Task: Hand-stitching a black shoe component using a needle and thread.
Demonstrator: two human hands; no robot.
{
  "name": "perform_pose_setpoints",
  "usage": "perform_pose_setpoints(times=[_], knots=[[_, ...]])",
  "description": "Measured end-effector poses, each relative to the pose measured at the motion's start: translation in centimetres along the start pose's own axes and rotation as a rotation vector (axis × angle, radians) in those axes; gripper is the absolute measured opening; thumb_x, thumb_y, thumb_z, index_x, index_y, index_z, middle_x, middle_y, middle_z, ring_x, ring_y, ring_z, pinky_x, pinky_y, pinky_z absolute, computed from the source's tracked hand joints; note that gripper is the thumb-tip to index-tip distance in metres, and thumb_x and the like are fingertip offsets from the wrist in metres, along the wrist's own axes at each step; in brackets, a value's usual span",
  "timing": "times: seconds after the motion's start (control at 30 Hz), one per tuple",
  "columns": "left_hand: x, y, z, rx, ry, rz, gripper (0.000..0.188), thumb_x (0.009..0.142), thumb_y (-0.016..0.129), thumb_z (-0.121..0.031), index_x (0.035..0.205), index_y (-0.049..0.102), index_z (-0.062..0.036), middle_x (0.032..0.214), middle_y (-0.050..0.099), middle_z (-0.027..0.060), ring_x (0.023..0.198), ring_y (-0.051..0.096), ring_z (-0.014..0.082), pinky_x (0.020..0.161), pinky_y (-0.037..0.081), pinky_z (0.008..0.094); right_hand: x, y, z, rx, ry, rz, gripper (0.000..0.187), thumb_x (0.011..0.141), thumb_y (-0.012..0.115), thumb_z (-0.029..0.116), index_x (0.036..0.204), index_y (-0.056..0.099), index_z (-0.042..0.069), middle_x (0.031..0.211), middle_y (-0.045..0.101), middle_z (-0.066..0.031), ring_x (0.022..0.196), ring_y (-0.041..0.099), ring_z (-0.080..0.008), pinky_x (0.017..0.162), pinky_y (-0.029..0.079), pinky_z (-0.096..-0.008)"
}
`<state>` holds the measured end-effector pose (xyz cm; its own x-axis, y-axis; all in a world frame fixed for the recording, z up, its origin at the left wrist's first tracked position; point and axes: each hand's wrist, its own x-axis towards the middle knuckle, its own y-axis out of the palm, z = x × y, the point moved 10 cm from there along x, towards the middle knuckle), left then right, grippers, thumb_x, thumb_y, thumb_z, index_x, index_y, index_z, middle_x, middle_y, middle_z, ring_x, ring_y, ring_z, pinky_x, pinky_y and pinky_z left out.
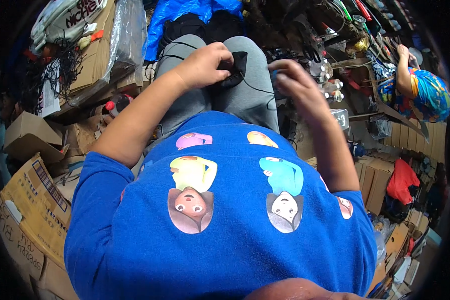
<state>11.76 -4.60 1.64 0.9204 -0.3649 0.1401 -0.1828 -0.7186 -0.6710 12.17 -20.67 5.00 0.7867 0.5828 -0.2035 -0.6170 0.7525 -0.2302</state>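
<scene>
A small black piece (240,61), soft-looking, lies over my grey-trousered thighs. My left hand (207,65) has its fingers curled round the near left part of it, thumb on the near side. From this piece a thin black cord (256,89) runs off to the right across my thigh. Beyond my right thigh, my right hand (300,85) is lifted and smeared by motion. Its fingers are bent, and whether they pinch the cord or anything else I cannot make out. The exact kind of the black piece is not clear, as my left hand covers part of it.
Cardboard and a plastic-wrapped stack (125,40) stand at the left, with tangled black cords (67,75) and a red-capped bottle (119,104). Several clear bottles (330,85) crowd the right. Another person (417,92) in colourful clothing is at the far right. A blue sheet (165,15) lies ahead.
</scene>
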Motion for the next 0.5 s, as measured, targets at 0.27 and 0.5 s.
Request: perform_pose_setpoints(times=[0.27,0.5], knots=[[-2.5,-7.6,3.6,0.154,-0.184,-0.215,0.015,0.080,0.057,-0.010,0.093,0.057,-0.0034,0.084,0.064,0.0114,0.080,0.062,0.0270,0.071,0.047,0.0317,2.9,-4.3,-7.1,0.260,0.025,-0.461,0.026,0.091,0.053,0.029,0.087,0.061,0.004,0.073,0.058,-0.0060,0.069,0.056,-0.0157,0.062,0.048,-0.0305],[0.7,-0.4,2.3,-1.830,-0.327,-0.301,0.037,0.096,0.041,-0.034,0.068,0.048,-0.0107,0.061,0.045,0.0020,0.057,0.047,0.0168,0.073,0.043,0.0360,4.5,2.7,-5.4,1.395,0.125,-0.127,0.041,0.096,0.039,0.037,0.067,0.047,0.010,0.064,0.049,-0.0057,0.063,0.048,-0.0196,0.077,0.043,-0.0386]])
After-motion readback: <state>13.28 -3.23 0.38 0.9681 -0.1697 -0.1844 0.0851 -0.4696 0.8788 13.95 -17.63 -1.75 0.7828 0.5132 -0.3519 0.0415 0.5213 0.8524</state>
